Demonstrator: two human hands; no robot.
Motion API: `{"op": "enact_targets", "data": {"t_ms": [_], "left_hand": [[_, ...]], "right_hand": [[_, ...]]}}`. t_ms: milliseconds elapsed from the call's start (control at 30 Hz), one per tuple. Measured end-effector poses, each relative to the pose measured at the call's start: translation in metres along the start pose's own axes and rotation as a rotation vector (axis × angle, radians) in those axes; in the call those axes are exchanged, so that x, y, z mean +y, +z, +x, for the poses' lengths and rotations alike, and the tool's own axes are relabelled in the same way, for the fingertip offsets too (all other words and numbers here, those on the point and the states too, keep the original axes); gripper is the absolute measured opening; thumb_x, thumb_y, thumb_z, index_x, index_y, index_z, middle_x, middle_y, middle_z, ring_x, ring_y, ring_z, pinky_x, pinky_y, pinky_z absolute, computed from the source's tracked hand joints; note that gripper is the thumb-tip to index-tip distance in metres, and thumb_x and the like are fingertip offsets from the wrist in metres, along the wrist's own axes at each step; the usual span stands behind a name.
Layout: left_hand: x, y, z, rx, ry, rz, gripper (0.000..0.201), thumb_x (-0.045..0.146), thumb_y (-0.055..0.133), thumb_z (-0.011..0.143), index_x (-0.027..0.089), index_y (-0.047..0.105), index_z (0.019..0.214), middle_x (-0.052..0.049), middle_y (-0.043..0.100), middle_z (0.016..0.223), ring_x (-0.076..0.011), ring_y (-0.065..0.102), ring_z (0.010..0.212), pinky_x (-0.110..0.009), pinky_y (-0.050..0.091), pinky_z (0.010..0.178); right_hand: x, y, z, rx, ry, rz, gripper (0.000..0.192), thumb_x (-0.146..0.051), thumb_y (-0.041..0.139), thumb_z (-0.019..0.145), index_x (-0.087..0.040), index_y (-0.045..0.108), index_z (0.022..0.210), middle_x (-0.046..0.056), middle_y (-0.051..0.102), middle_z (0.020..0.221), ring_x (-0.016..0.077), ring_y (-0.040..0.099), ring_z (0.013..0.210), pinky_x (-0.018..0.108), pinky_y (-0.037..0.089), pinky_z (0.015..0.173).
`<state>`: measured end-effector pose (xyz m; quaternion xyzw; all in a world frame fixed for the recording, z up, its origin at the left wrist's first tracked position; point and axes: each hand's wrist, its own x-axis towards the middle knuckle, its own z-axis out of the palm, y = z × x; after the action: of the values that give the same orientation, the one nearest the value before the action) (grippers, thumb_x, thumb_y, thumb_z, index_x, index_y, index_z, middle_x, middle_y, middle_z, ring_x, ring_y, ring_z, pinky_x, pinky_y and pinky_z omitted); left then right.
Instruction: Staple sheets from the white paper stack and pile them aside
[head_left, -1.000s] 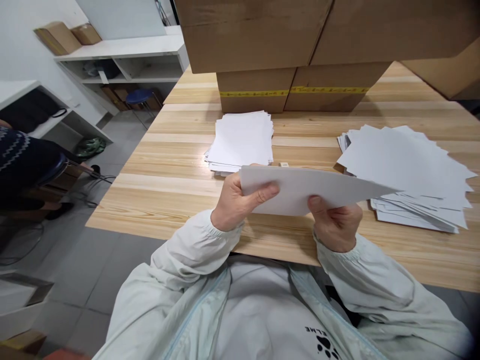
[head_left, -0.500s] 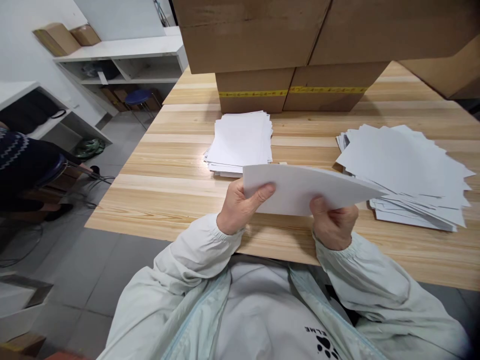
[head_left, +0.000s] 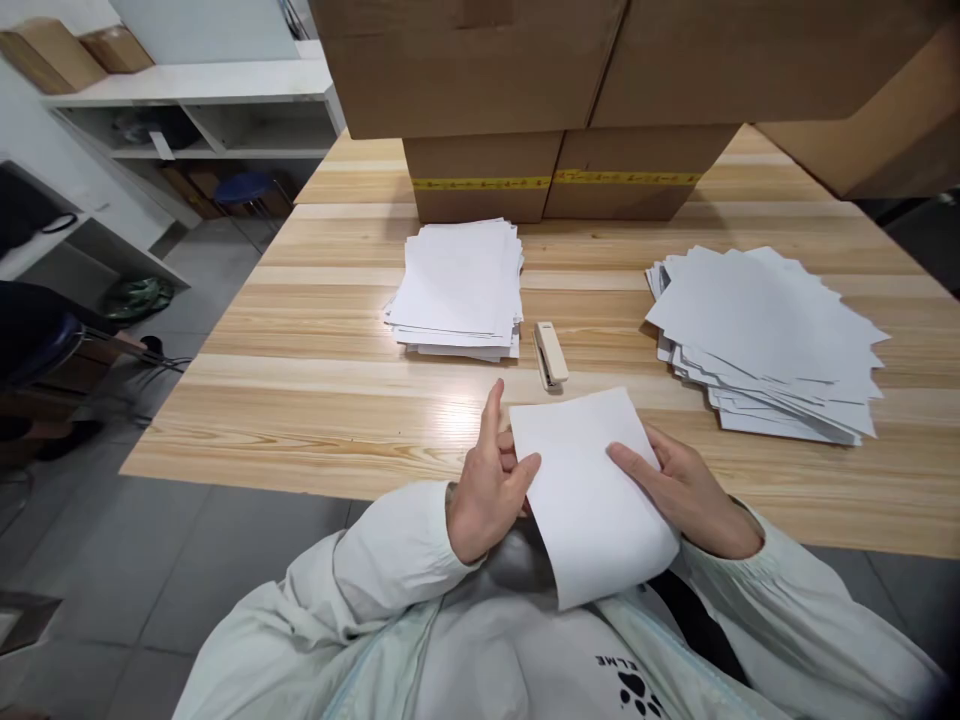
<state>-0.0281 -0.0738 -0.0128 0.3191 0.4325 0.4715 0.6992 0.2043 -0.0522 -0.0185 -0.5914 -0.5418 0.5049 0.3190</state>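
White paper (head_left: pixel 592 490), perhaps more than one sheet, is between my hands at the table's front edge, its near part curving down towards my body. My right hand (head_left: pixel 682 485) grips its right side, thumb on top and fingers underneath. At the left edge is my left hand (head_left: pixel 491 480), its thumb tip on the paper, index finger stretched up and the other fingers partly hidden behind the edge. Just beyond the paper lies a cream stapler (head_left: pixel 550 357). A fairly neat paper stack (head_left: pixel 457 285) is to its left, and a fanned-out paper pile (head_left: pixel 765 330) to the right.
Cardboard boxes (head_left: pixel 480 175) with yellow tape stand stacked at the back of the wooden table (head_left: pixel 300 400). Another carton (head_left: pixel 862 130) is at the far right. To the left are white shelves (head_left: pixel 255 85), a blue stool (head_left: pixel 244 187) and part of a seated person (head_left: pixel 45 350).
The paper has come down towards my body and turned from flat and wide to upright lengthwise. My left index finger has lifted. The stapler, mostly covered before, shows now.
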Motion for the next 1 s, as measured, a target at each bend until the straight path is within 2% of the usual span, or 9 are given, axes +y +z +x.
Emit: {"op": "enact_targets", "data": {"t_ms": [100, 167, 233, 300, 400, 700, 800, 867, 1000], "left_hand": [[-0.001, 0.004, 0.004, -0.048, -0.043, 0.189, 0.052, 0.022, 0.072, 0.081, 0.027, 0.057, 0.131, 0.004, 0.062, 0.073, -0.0090, 0.057, 0.050, -0.021, 0.049, 0.049], [0.002, 0.010, 0.011, -0.149, -0.213, 0.203, 0.024, 0.020, 0.069, 0.082, 0.019, 0.065, 0.106, 0.004, 0.058, 0.067, -0.0091, 0.059, 0.049, -0.021, 0.052, 0.049], [0.006, 0.016, 0.020, -0.207, -0.370, 0.197, 0.013, 0.014, 0.064, 0.083, 0.015, 0.065, 0.095, 0.004, 0.057, 0.062, -0.0098, 0.063, 0.051, -0.022, 0.056, 0.053], [0.008, 0.020, 0.029, -0.206, -0.420, 0.226, 0.014, 0.006, 0.060, 0.082, 0.012, 0.066, 0.093, 0.003, 0.059, 0.063, -0.0094, 0.064, 0.053, -0.021, 0.057, 0.054], [0.010, 0.023, 0.040, -0.175, -0.388, 0.282, 0.020, 0.000, 0.054, 0.083, 0.010, 0.068, 0.094, 0.001, 0.062, 0.064, -0.0080, 0.064, 0.053, -0.020, 0.057, 0.055], [0.010, 0.021, 0.055, -0.145, -0.431, 0.290, 0.026, -0.005, 0.047, 0.084, 0.008, 0.068, 0.093, 0.002, 0.059, 0.056, -0.0078, 0.060, 0.046, -0.019, 0.056, 0.049], [0.013, 0.022, 0.057, -0.139, -0.419, 0.295, 0.027, -0.007, 0.046, 0.083, 0.008, 0.067, 0.091, 0.004, 0.055, 0.053, -0.0072, 0.058, 0.044, -0.019, 0.056, 0.048], [0.016, 0.024, 0.059, -0.139, -0.438, 0.287, 0.027, -0.008, 0.046, 0.083, 0.007, 0.067, 0.090, 0.005, 0.054, 0.052, -0.0079, 0.059, 0.045, -0.020, 0.057, 0.049], [0.022, 0.024, 0.061, -0.144, -0.477, 0.259, 0.026, -0.009, 0.047, 0.081, 0.007, 0.067, 0.088, 0.007, 0.049, 0.049, -0.0082, 0.059, 0.043, -0.020, 0.057, 0.049]], "right_hand": [[0.013, -0.009, -0.005, 0.068, 0.066, 0.005, 0.042, -0.056, 0.072, 0.081, -0.018, 0.072, 0.099, 0.008, 0.076, 0.090, 0.0206, 0.067, 0.070, 0.029, 0.051, 0.052], [0.015, -0.017, -0.006, 0.101, 0.108, 0.019, 0.042, -0.057, 0.073, 0.080, -0.018, 0.071, 0.094, 0.007, 0.075, 0.084, 0.0193, 0.065, 0.065, 0.028, 0.049, 0.048], [0.015, -0.023, -0.005, 0.115, 0.146, 0.036, 0.043, -0.059, 0.072, 0.080, -0.018, 0.070, 0.090, 0.006, 0.074, 0.081, 0.0182, 0.063, 0.061, 0.028, 0.048, 0.047], [0.015, -0.027, -0.001, 0.133, 0.169, 0.049, 0.044, -0.061, 0.071, 0.080, -0.018, 0.069, 0.090, 0.006, 0.074, 0.082, 0.0176, 0.062, 0.060, 0.028, 0.048, 0.048], [0.016, -0.030, 0.006, 0.147, 0.159, 0.053, 0.045, -0.063, 0.069, 0.081, -0.019, 0.068, 0.092, 0.007, 0.075, 0.086, 0.0176, 0.062, 0.061, 0.028, 0.048, 0.048], [0.013, -0.028, 0.018, 0.072, 0.105, 0.024, 0.043, -0.062, 0.064, 0.085, -0.020, 0.064, 0.096, 0.006, 0.075, 0.088, 0.0178, 0.063, 0.061, 0.029, 0.048, 0.051], [0.012, -0.031, 0.019, 0.068, 0.068, -0.094, 0.042, -0.061, 0.057, 0.089, -0.020, 0.064, 0.098, 0.007, 0.075, 0.089, 0.0198, 0.064, 0.064, 0.032, 0.050, 0.054], [0.010, -0.036, 0.021, 0.135, -0.001, -0.329, 0.040, -0.056, 0.055, 0.091, -0.020, 0.066, 0.106, 0.008, 0.074, 0.087, 0.0229, 0.066, 0.069, 0.035, 0.050, 0.059], [-0.014, -0.047, 0.033, 0.547, -0.284, -0.875, 0.043, -0.042, 0.058, 0.090, -0.023, 0.062, 0.128, 0.007, 0.075, 0.087, 0.0257, 0.066, 0.069, 0.039, 0.047, 0.063]]}}
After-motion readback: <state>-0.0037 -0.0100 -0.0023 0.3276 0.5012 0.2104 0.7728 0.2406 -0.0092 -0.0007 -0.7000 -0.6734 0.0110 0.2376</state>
